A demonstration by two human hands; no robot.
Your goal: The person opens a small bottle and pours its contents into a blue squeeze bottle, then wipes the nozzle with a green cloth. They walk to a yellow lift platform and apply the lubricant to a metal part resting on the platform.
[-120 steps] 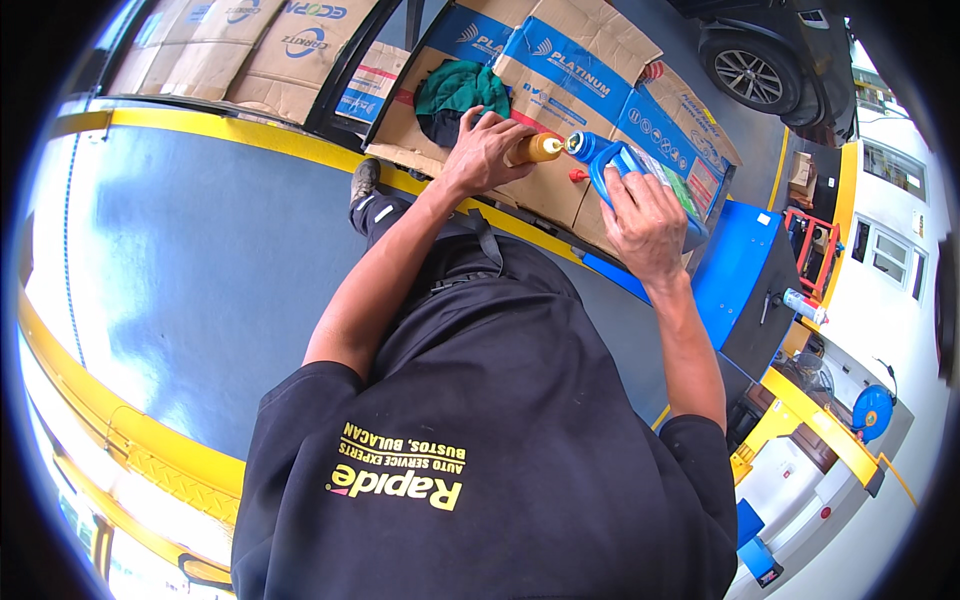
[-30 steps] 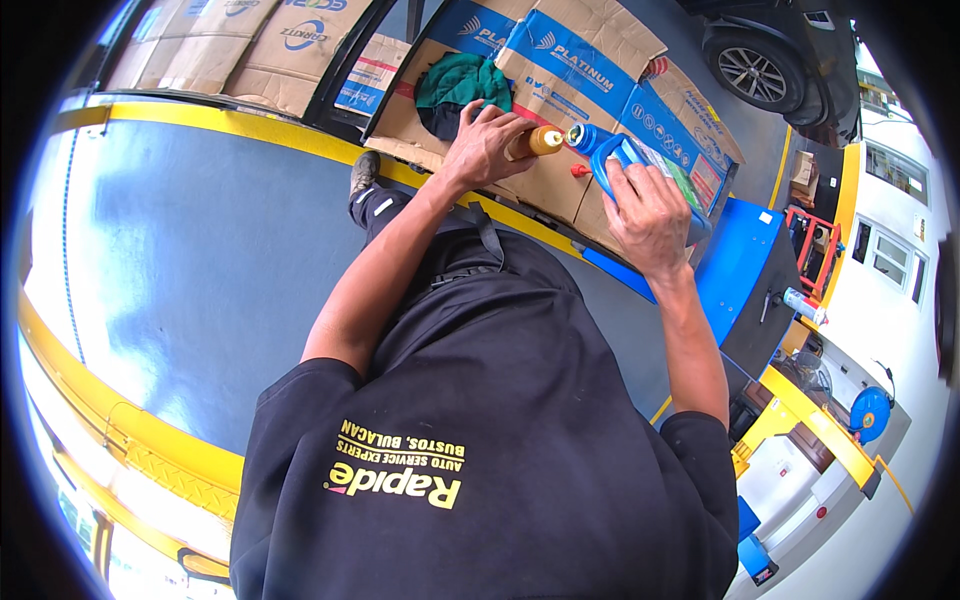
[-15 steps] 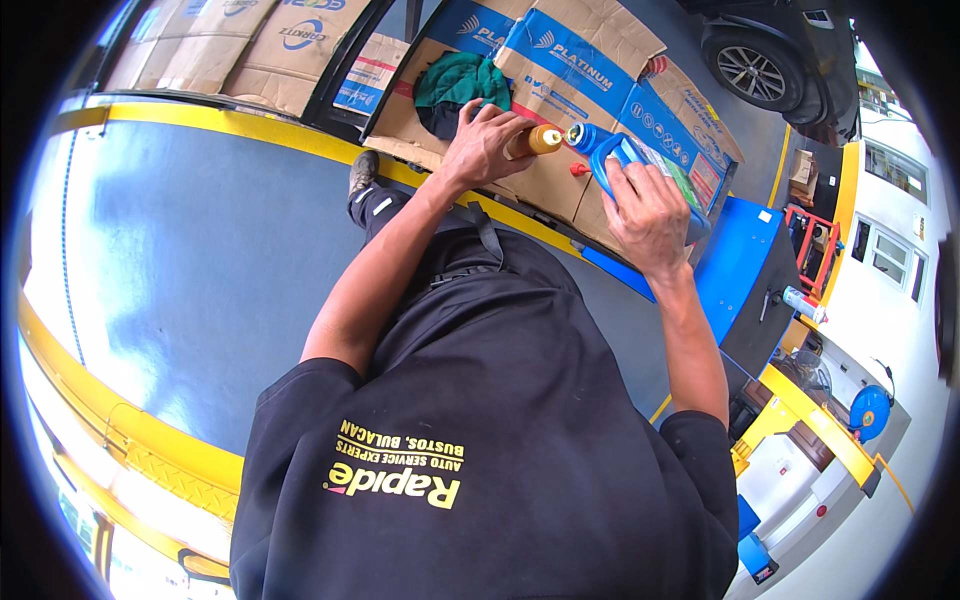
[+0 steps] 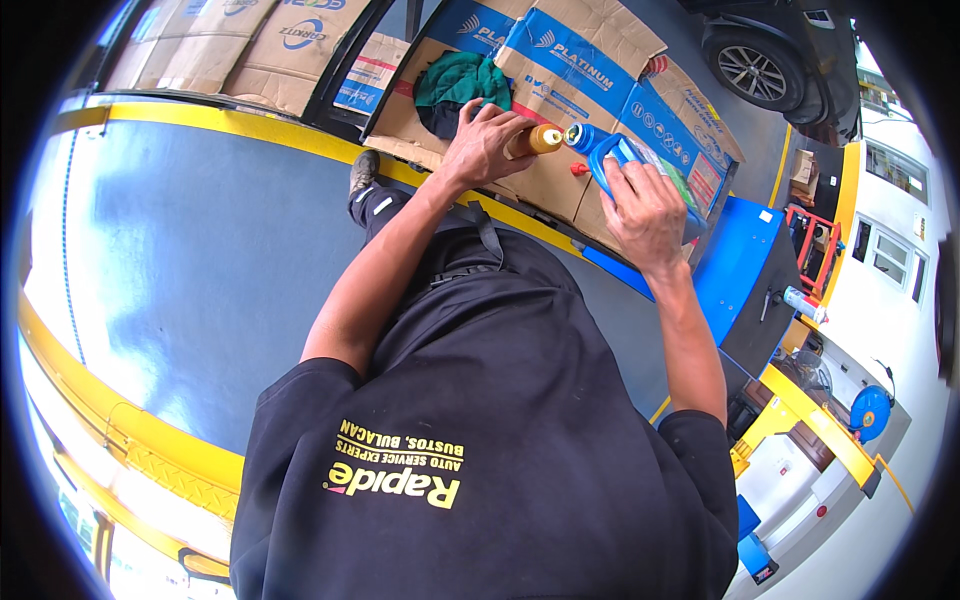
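Note:
My left hand point(image 4: 486, 146) is wrapped round an orange-brown bottle point(image 4: 541, 140) with a pale, narrow tip, tilted toward the right. In my right hand point(image 4: 645, 215) is a blue jug point(image 4: 608, 150), held by its handle and tipped so that its round blue mouth faces the bottle's tip. The two mouths are very close; whether they touch or liquid passes between them I cannot tell. Below the jug's mouth lies a small red cap point(image 4: 580, 169) on the flattened cardboard point(image 4: 560, 195). A dark green cloth point(image 4: 460, 84) lies crumpled just beyond my left hand.
Cardboard covers the work surface, with a yellow edge point(image 4: 540, 232) on my side. To the right stands a blue cabinet point(image 4: 735, 260) with a spray can point(image 4: 803, 303) beside it. A dark car's wheel point(image 4: 752, 73) is at the far right. Cardboard boxes point(image 4: 290, 55) stand at the far left.
The jug has shifted very slightly in my right hand, its mouth a touch further left toward the bottle. My left hand and the bottle have stayed almost still.

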